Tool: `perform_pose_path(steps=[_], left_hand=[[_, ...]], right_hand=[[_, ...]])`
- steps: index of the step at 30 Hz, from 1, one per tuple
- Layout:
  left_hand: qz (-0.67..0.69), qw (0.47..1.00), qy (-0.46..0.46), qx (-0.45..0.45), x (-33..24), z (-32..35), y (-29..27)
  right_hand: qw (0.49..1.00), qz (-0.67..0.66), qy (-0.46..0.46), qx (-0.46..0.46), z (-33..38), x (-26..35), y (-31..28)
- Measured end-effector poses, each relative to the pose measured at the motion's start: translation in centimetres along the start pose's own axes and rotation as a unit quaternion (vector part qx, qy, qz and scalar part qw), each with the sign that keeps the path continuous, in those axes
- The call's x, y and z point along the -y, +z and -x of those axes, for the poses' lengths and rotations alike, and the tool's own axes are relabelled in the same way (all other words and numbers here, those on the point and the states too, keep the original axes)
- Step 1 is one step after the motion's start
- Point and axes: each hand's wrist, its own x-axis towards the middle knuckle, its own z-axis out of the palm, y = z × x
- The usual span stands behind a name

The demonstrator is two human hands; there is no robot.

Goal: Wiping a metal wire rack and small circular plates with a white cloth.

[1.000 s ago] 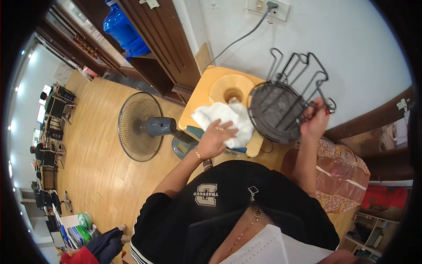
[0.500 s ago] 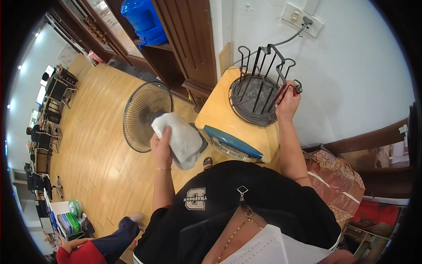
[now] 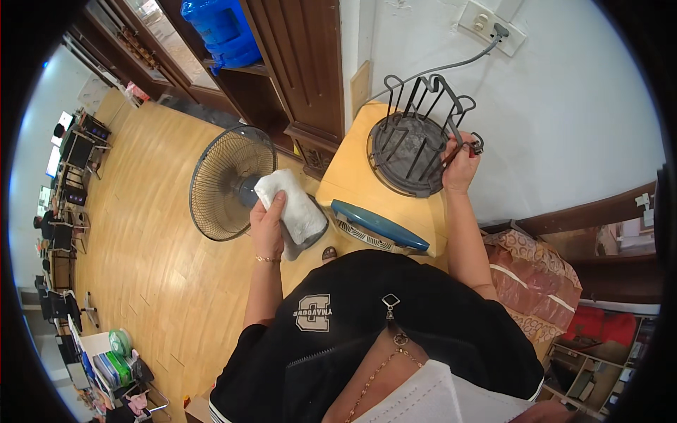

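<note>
My left hand (image 3: pixel 267 220) grips a folded white cloth (image 3: pixel 296 211) and holds it out in the air over the floor, in front of a standing fan (image 3: pixel 224 182). My right hand (image 3: pixel 460 163) is closed on the wire upright of a dark grey round rack (image 3: pixel 416 144). That rack rests on a yellow table top (image 3: pixel 352 185) against the white wall. A blue and white part (image 3: pixel 379 224) sits at the table's near edge.
A power cord (image 3: pixel 451 65) runs from the rack area up to a wall socket (image 3: pixel 490 27). A dark wooden cabinet (image 3: pixel 296 63) with a blue container (image 3: pixel 218 32) stands behind the fan. A patterned cushion (image 3: pixel 536 275) lies to my right. Wooden floor spreads left.
My left hand has lifted the white cloth off the table and carried it left toward the fan. My right hand stays on the rack, which now stands flatter on the table.
</note>
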Motion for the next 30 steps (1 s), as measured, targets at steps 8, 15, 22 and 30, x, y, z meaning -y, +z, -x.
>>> perform_pose_path(steps=[8,15,22,30], left_hand=[[0.003,0.995,0.014,0.095,-2.0,-1.0,6.0],[0.052,0.988,-0.089,0.111,1.9,-1.5,8.1],[0.045,0.985,-0.091,0.141,2.9,-2.1,7.7],[0.037,0.986,-0.068,0.151,3.8,-2.7,7.5]], right_hand=[[0.976,0.150,-0.091,-0.130,4.2,5.8,-0.7],[0.885,0.429,0.118,0.139,11.2,7.7,-2.4],[0.881,0.438,0.131,0.124,10.7,8.4,-3.7],[0.950,0.283,0.132,-0.022,3.9,4.2,-9.7]])
